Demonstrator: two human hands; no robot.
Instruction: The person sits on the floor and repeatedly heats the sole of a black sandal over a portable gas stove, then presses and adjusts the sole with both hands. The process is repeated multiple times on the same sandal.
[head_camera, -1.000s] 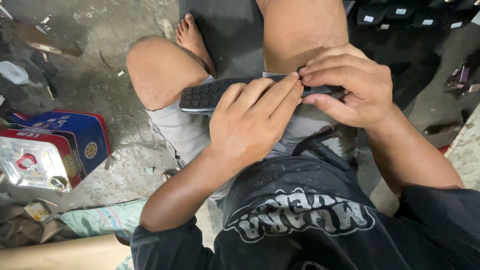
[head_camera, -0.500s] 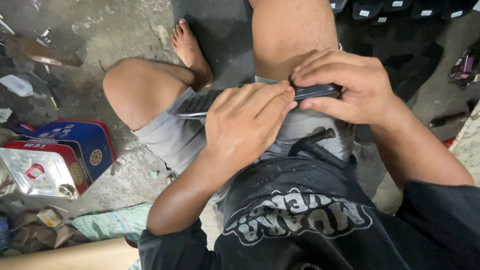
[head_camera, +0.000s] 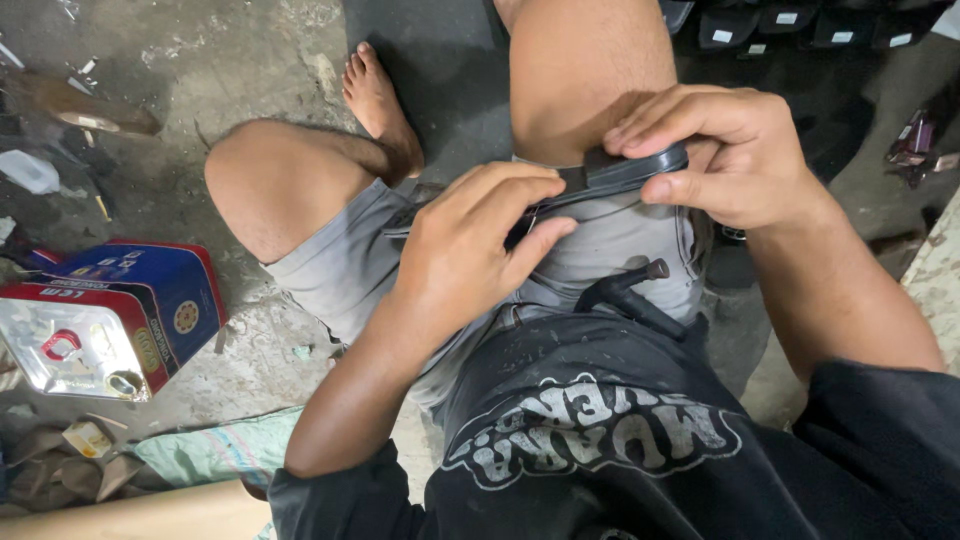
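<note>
Black rubber sole (head_camera: 610, 175): held over my lap, my left hand (head_camera: 470, 250) and right hand (head_camera: 735, 160) fingers pinched tight on it; glue tin (head_camera: 95, 330) on floor.

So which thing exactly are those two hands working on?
Look at the person's lap, above the grey shorts. Both the left hand and right hand pinch a flat black rubber sole piece. Unlike the black cord below, it is long, thin and slightly bent.
</note>
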